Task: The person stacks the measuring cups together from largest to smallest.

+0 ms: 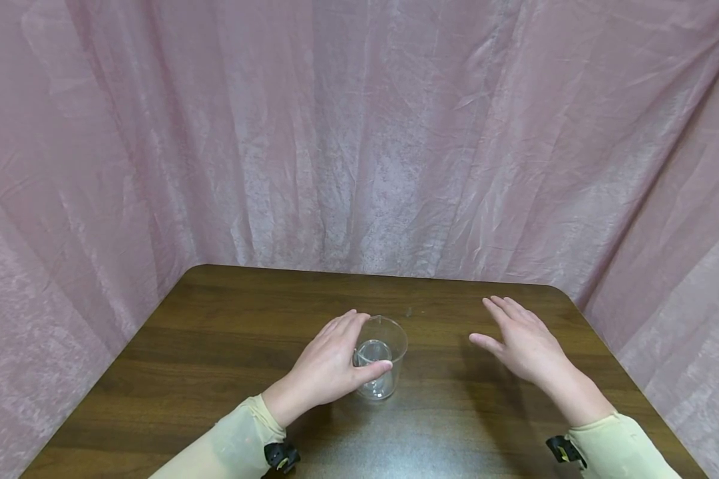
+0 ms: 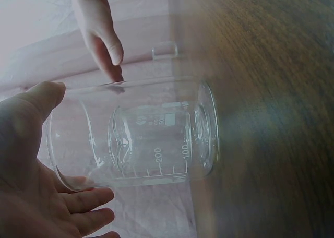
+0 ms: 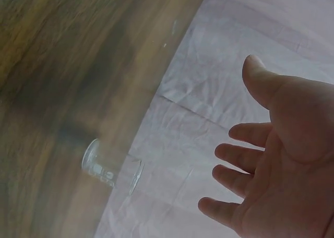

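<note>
A clear glass beaker (image 1: 397, 356) is upright near the middle of the table, with a smaller beaker (image 2: 156, 139) seen through its wall. My left hand (image 1: 332, 362) holds the large beaker at its upper part, thumb on the near side and fingers on the far side. In the left wrist view, white volume marks show on the glass. Well off to the right, my right hand (image 1: 527, 346) hovers above the table with nothing in it, fingers extended and thumb apart. The right wrist view shows a beaker (image 3: 99, 170) at lower left, away from that palm.
The brown wooden table (image 1: 245, 313) has rounded far corners. Pink curtains (image 1: 359, 133) hang behind it and along both sides. A tiny clear glass piece (image 1: 409, 311) lies beyond the large beaker.
</note>
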The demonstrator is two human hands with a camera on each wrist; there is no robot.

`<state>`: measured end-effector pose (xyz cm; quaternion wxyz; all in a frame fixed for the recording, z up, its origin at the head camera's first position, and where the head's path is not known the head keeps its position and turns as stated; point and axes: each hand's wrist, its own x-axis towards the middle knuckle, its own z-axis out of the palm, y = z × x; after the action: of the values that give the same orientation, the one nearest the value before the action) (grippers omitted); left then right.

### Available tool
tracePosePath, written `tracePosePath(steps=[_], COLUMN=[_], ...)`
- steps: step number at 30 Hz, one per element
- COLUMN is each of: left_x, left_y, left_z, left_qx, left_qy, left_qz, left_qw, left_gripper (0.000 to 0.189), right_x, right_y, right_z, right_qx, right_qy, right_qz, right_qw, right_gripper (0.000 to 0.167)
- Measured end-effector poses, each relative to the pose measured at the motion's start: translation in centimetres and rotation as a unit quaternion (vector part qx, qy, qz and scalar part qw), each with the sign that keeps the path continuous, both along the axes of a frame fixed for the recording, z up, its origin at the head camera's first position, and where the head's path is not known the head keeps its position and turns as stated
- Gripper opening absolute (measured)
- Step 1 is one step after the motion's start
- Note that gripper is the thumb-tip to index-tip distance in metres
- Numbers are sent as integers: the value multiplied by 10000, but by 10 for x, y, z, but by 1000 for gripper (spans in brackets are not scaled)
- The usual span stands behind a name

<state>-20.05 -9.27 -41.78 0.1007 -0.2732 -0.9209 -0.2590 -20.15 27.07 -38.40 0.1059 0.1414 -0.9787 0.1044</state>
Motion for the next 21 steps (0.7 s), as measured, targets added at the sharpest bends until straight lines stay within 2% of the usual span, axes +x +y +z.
tracePosePath(steps=[7,21], left_x=[-1,1], left_y=[0,0], left_z=[-1,1], left_qx=[-10,-9], left_qy=[-3,-103], left_qz=[5,48], left_qw=[10000,9999], left_gripper=[85,87], right_x=[-2,-3], right_y=[9,24], right_z=[-5,-9], right_qx=[44,58], right_qy=[52,-165], right_qz=[-38,-232], right_qw=[10000,9996], right_gripper=[83,87])
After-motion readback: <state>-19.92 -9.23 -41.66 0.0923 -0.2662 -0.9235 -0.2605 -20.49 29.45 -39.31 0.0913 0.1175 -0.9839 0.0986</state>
